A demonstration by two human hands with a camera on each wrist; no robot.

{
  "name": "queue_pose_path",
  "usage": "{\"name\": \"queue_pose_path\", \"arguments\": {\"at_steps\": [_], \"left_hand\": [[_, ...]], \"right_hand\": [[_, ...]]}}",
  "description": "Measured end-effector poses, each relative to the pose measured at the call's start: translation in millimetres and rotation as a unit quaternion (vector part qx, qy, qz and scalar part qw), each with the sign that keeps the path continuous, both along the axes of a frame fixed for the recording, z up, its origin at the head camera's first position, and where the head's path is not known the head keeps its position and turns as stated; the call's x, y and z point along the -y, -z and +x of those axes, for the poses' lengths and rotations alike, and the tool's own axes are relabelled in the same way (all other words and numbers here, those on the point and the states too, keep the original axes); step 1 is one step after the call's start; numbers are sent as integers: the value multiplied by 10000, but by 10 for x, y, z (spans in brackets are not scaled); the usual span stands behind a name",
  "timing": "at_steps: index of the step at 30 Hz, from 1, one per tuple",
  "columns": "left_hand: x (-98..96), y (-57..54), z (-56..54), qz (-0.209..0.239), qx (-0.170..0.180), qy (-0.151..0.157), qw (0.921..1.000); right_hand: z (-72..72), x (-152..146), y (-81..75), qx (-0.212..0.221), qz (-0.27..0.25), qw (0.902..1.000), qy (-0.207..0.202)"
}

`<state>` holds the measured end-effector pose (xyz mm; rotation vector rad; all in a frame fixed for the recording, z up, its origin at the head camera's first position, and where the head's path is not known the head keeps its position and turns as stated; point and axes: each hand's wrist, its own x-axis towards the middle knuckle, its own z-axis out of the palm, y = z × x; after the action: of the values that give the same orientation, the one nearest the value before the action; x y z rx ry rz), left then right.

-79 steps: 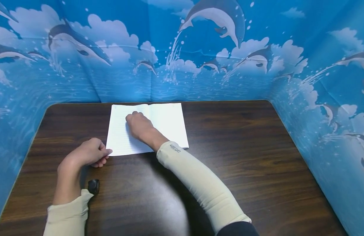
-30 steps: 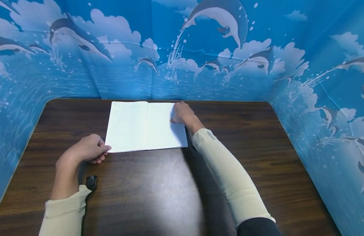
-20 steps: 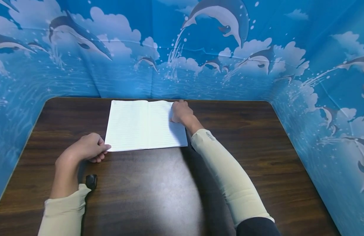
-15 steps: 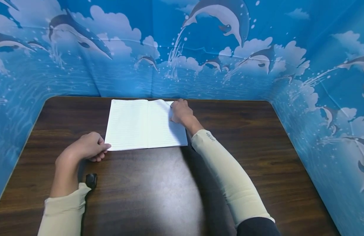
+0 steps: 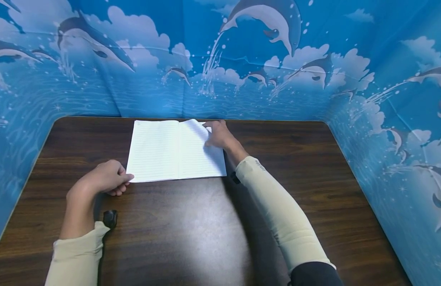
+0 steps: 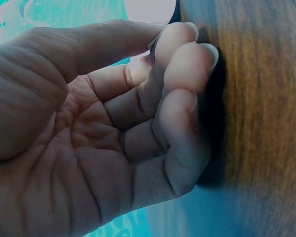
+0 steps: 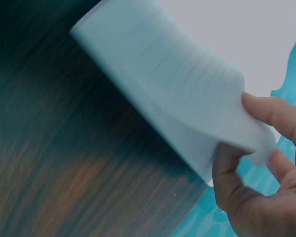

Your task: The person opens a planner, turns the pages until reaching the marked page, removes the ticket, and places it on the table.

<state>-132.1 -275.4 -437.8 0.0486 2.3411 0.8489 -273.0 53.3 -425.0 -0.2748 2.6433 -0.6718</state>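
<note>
An open notebook (image 5: 154, 153) with lined white pages lies near the table's far edge, its fold running down the middle. At its near left corner, the left hand (image 5: 106, 176) pinches the edge, thumb on top and the other fingers curled below. In the left wrist view, those curled fingers (image 6: 180, 74) are close to the wood. By the far right corner, the right hand (image 5: 220, 135) pinches a right-side page (image 7: 192, 84) between thumb and finger. That page bows upward, with further pages showing under it.
The notebook sits on a dark wood-grain table (image 5: 163, 238). Behind and beside the table hangs a blue dolphin-print cloth (image 5: 141, 95). A small black device (image 5: 110, 219) is at the left wrist, and another black piece (image 5: 235, 177) shows under the right wrist.
The right hand has gone from over the left page to the far right corner. There, a page that lay flat is now lifted and curled. The left hand keeps its hold.
</note>
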Motion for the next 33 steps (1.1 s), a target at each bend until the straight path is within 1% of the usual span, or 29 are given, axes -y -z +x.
{"name": "queue_pose_path", "arguments": {"at_steps": [4,8,13,17,20,24,27,30,33], "left_hand": [[3,13,-2,28,55,-47,10000],[0,8,-3,22,56,-35,10000],[1,8,4,20,40,-26,10000],[7,13,3,22,39,-35,10000],[10,16,2,25,24,-31,10000],[12,19,-1,25,-14,-14,10000],[8,17,-3,20,-22,0,10000],[5,12,-4,3,-14,7,10000],[4,4,-2,2,-8,3,10000]], "right_hand": [[-24,-7,-75,323,-424,9977,413],[-56,-20,-165,521,-628,9937,765],[-79,-78,-243,396,-621,9923,1000],[-92,-128,-284,429,-657,9884,1298],[-108,-158,-304,516,-804,9838,1515],[-115,-183,-320,547,-951,9797,1679],[-106,-190,-327,523,-970,9787,1730],[-97,-185,-336,468,-987,9793,1705],[-88,-168,-359,379,-1134,9788,1664]]}}
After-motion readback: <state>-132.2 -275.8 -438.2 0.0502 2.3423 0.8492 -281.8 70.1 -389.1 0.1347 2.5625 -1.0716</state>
